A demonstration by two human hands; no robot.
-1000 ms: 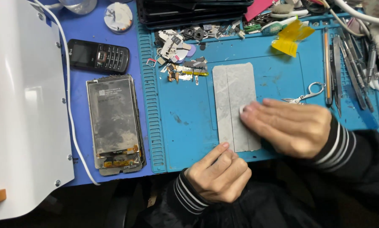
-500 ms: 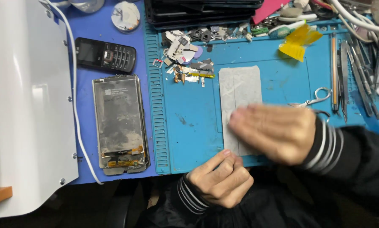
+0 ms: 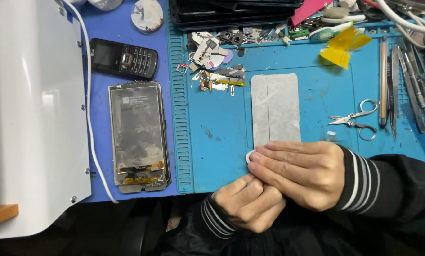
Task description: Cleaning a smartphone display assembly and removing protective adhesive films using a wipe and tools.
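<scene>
Grey sheet (image 3: 275, 106) wants firm, even strokes: right hand (image 3: 300, 173) flat, open, on its six-o'clock end; left hand (image 3: 250, 201) fisted, holding nothing visible.

A black keypad phone (image 3: 123, 58) lies above an opened phone frame (image 3: 138, 134) on the blue desk (image 3: 127, 182). Small scissors (image 3: 357, 118) (silver) lie right, near yellow tape (image 3: 340, 47) and loose small parts (image 3: 219, 76).
</scene>
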